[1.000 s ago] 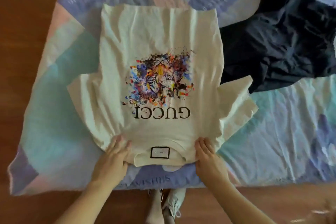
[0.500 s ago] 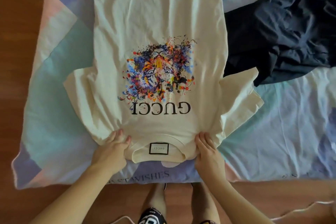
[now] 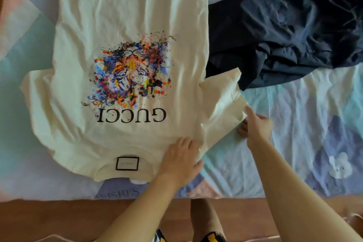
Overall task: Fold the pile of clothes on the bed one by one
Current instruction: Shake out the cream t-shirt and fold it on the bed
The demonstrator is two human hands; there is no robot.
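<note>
The cream T-shirt covered the middle of the bed, its right sleeve touching the dark navy garment heaped at the far right. Bare quilt lay open to the right of the sleeve and nearer than the navy heap, and along the left beside the other sleeve.

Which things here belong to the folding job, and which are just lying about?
Part of the job:
- cream T-shirt, spread print-up on the bed
- dark garment, crumpled beside it, not yet folded
- left hand, flat on the shirt near the collar
- right hand, pinching the sleeve's edge

Just there:
- patchwork bedcover
- wooden floor
</note>
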